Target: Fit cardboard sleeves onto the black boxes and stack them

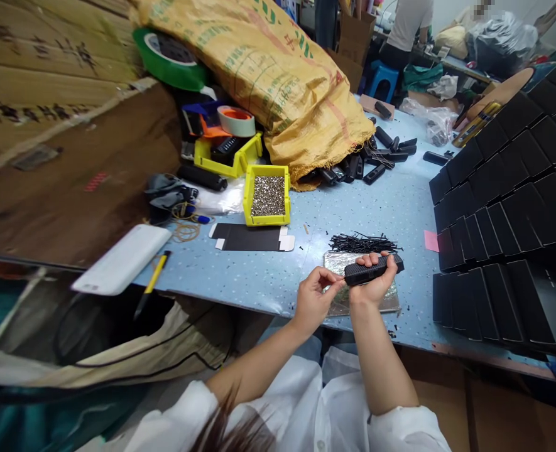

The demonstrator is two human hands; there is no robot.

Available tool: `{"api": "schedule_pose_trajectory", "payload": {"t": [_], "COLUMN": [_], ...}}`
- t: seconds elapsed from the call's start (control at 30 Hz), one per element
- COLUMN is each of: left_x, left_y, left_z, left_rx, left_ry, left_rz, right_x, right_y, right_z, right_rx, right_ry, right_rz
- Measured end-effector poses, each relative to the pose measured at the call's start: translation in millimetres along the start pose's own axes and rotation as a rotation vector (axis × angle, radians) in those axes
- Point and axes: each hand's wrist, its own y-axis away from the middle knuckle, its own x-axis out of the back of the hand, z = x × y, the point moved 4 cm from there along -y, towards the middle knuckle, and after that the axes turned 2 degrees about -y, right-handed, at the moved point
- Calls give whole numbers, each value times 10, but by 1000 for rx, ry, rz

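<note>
My right hand [374, 290] is wrapped round a long black handheld piece with a textured, carbon-look surface [367, 271]; its kind I cannot make out. Thumb and fingertips of my left hand [314, 300] are pinched together at the left end of that piece. Whatever sits in the pinch is too small to name. Beneath both hands lies a silvery, foil-like flat pad [386, 302]. Just beyond it is a pile of thin black sticks or pins [365, 243].
A yellow bin of small metal parts [268, 194] stands beyond a flattened black box [247, 237]. A woven yellow sack [301, 88] spills black pieces [376, 172]. Stacked black boxes [508, 207] wall the right side. A white device [122, 258] and yellow-black pen [152, 282] lie left.
</note>
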Motion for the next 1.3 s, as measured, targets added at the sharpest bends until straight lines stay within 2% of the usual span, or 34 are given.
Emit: {"api": "schedule_pose_trajectory", "payload": {"t": [0.1, 0.17, 0.23, 0.27, 0.33, 0.4, 0.43, 0.5, 0.57, 0.67, 0.73, 0.8, 0.83, 0.9, 0.93, 1.0, 1.07, 1.13, 1.17, 1.23, 1.3], "left_x": [101, 354, 773, 1026, 1536, 1917, 2036, 2143, 2140, 2060, 1956, 1738, 1573, 1170, 972, 666, 509, 480, 507, 616, 717], "left_y": [-9, -132, -358, -498, -782, -1008, -1086, -1174, -1201, -1170, -1081, -903, -777, -477, -328, -82, 85, 178, 198, 186, 140], "left_z": [-45, 25, 136, 186, 261, 288, 282, 258, 255, 321, 393, 460, 482, 506, 505, 462, 381, 315, 298, 301, 363], "left_rx": [-44, -135, -220, -227, -175, -97, -51, 33, 87, 134, 166, 179, 185, 208, 228, 267, 312, 337, 328, 265, 164], "left_ry": [-99, -310, -639, -814, -1099, -1297, -1358, -1415, -1419, -1393, -1360, -1224, -1076, -655, -452, -193, -56, 17, 1, -156, -371], "left_rz": [-29, -79, -107, -110, -108, -156, -194, -261, -278, -288, -336, -444, -518, -655, -681, -637, -574, -598, -621, -618, -572], "right_x": [45, 107, 180, 214, 296, 430, 517, 723, 922, 1092, 1052, 838, 678, 332, 179, -31, -97, -54, -13, 77, 150], "right_y": [8, 27, 55, 58, 10, -112, -190, -352, -484, -555, -470, -251, -98, 236, 383, 587, 668, 676, 671, 665, 650], "right_z": [-63, -222, -369, -395, -355, -320, -334, -409, -504, -605, -665, -692, -674, -557, -473, -306, -209, -208, -227, -278, -331], "right_rx": [25, 197, 410, 460, 386, 214, 148, 97, 166, 356, 483, 604, 658, 734, 776, 881, 947, 911, 845, 657, 487], "right_ry": [48, 115, 261, 378, 636, 781, 814, 927, 1198, 1611, 1706, 1604, 1504, 1319, 1278, 1277, 1299, 1307, 1323, 1357, 1324], "right_rz": [-43, -153, -331, -436, -601, -584, -509, -323, -233, -301, -352, -459, -556, -779, -856, -914, -906, -935, -987, -1104, -1112]}}
